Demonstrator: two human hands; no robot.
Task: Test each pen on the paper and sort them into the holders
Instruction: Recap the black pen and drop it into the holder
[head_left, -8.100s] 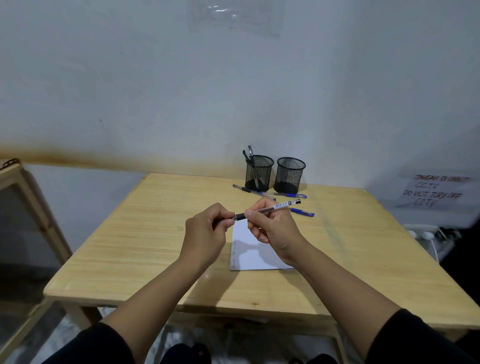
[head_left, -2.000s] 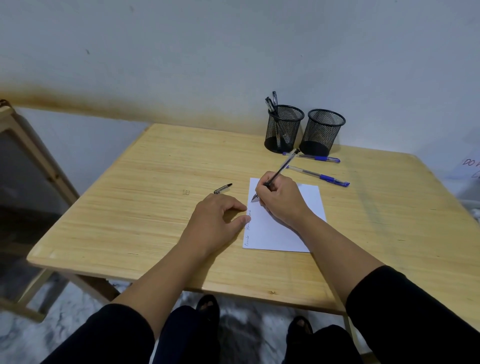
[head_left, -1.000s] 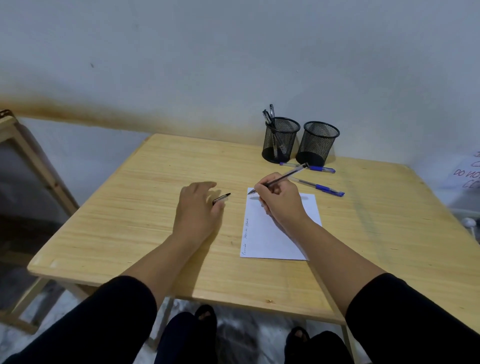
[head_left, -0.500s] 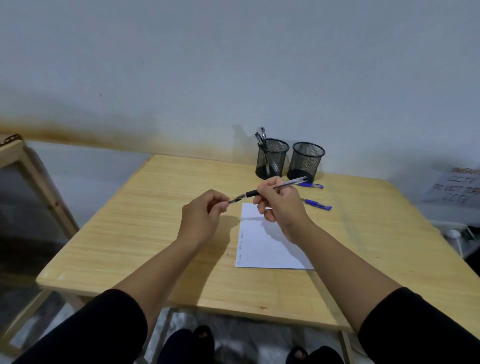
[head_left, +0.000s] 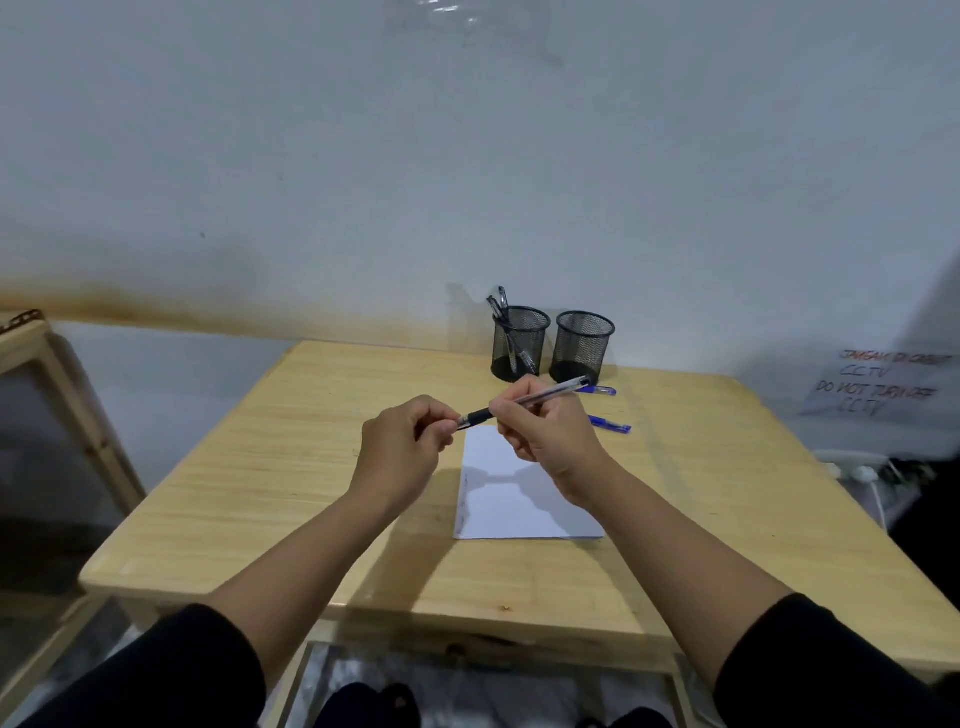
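Our right hand (head_left: 550, 431) grips a clear-barrelled pen with a black rubber grip (head_left: 524, 402), held tilted above the white sheet of paper (head_left: 514, 499). Our left hand (head_left: 402, 447) pinches the pen's tip end, fingers curled; the cap itself is hidden. Just beyond, two blue-capped pens (head_left: 610, 425) lie on the pale wooden table (head_left: 260, 467). At the far edge stand two black mesh holders: the left one (head_left: 521, 343) has pens in it, the right one (head_left: 583, 345) shows none.
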